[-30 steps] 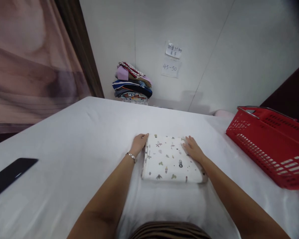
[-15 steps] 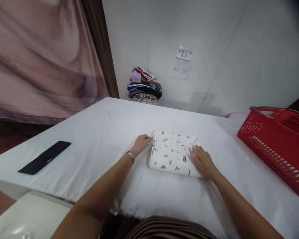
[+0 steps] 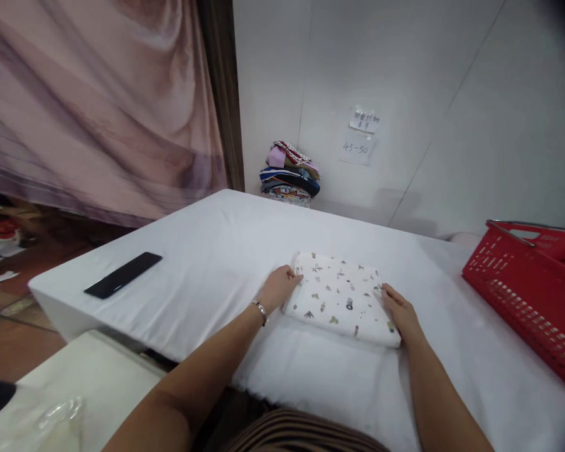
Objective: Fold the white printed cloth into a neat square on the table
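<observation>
A folded white cloth with small printed plants and figures lies flat on the white-covered table. My left hand is closed on its left edge, thumb on top and the other fingertips at the side. At the cloth's right edge is my right hand, its fingers bent round that edge and pinching it. A bracelet circles my left wrist. The undersides of the cloth's edges are hidden.
A black flat object lies on the table's left part. The red basket stands at the right. Folded fabrics are piled by the wall behind. Near the lower left is a pale surface with clear plastic.
My right hand has moved from the cloth's top to its right edge and closed there. My left hand now reaches over the left edge. The view has shifted left.
</observation>
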The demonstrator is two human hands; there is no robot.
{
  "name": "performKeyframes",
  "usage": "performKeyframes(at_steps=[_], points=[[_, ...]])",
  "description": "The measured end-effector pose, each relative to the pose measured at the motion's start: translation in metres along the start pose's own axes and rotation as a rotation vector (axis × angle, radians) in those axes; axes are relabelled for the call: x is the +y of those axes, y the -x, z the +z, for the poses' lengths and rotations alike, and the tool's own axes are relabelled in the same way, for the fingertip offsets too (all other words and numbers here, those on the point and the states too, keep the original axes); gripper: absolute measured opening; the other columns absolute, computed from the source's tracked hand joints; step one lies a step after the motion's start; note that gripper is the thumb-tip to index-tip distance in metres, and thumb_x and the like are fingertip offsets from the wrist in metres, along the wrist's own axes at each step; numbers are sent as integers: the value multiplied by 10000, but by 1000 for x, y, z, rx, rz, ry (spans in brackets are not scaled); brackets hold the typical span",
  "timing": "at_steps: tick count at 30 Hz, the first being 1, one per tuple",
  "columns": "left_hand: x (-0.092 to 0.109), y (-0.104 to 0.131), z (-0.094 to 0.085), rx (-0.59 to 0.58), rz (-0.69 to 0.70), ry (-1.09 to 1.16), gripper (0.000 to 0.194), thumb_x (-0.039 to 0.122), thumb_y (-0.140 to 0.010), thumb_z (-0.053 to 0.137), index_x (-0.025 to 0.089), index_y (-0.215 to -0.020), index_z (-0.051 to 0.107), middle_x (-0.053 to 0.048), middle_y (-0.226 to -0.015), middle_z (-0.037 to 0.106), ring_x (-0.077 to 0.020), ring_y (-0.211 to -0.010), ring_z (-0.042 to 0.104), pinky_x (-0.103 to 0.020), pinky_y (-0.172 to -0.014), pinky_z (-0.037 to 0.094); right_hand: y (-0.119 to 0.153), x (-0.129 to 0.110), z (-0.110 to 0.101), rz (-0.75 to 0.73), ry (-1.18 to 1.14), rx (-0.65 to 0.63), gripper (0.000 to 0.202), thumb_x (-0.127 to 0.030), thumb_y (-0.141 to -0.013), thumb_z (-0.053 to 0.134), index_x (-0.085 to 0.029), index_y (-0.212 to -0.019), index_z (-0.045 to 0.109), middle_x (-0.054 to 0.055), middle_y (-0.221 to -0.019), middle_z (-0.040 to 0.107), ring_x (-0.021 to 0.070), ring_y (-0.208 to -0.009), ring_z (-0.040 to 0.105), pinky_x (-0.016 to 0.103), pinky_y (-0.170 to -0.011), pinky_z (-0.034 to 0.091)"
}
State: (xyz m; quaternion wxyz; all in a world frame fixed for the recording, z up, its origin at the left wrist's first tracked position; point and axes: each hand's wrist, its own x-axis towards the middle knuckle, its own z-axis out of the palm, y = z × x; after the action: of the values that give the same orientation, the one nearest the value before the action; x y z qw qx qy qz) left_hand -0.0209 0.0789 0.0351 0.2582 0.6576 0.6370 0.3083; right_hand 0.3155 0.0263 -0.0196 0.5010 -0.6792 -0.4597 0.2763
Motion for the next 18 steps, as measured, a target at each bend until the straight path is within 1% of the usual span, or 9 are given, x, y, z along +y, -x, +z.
performKeyframes(at_steps=[3,8,10,13,16,18], points=[[4,4,1,30,15,-45,223,420,-751,600,201,-742,560,-28,-796,613,-165,-692,539,-265,-599,351,2,3,-2,-32,-2,-18,467,-468,-706,606,-227,-1101,661,29,-1267,575,250,-1216,484,406,-1059,349],[6,9,3,64,51,-163,216,408,-775,570,203,-844,559,-40,-878,615,-171,-732,548,-271,-625,353,0,7,0,-118,84,-78,444,-482,-729,585,-222,-1078,669,42,-1366,481,241,-1259,437,389,-1085,311],[5,9,3,54,63,-168,223,420,-785,551,198,-786,571,-52,-868,622,-179,-743,555,-277,-639,360,-1,9,0,-132,96,-87,443,-479,-729,588,-217,-1077,669,52,-1370,476,245,-1262,432,388,-1091,302],[3,7,4,25,14,-94,306,470,-777,544,192,-652,574,-63,-775,636,-191,-716,566,-282,-632,367,-2,10,1,-134,105,-74,435,-476,-722,593,-219,-1063,676,54,-1360,486,252,-1258,434,395,-1093,295],[3,3,5,-12,-43,0,347,524,-728,576,198,-610,573,-53,-687,636,-189,-658,563,-277,-597,362,-2,8,1,-136,112,-68,435,-474,-719,594,-225,-1067,674,55,-1361,485,253,-1258,434,391,-1096,285],[3,1,7,-42,-99,42,333,517,-689,613,200,-600,561,-37,-643,623,-180,-625,552,-268,-569,355,-1,6,1,-131,114,-66,438,-478,-719,591,-227,-1069,672,56,-1363,483,255,-1258,434,392,-1097,284]])
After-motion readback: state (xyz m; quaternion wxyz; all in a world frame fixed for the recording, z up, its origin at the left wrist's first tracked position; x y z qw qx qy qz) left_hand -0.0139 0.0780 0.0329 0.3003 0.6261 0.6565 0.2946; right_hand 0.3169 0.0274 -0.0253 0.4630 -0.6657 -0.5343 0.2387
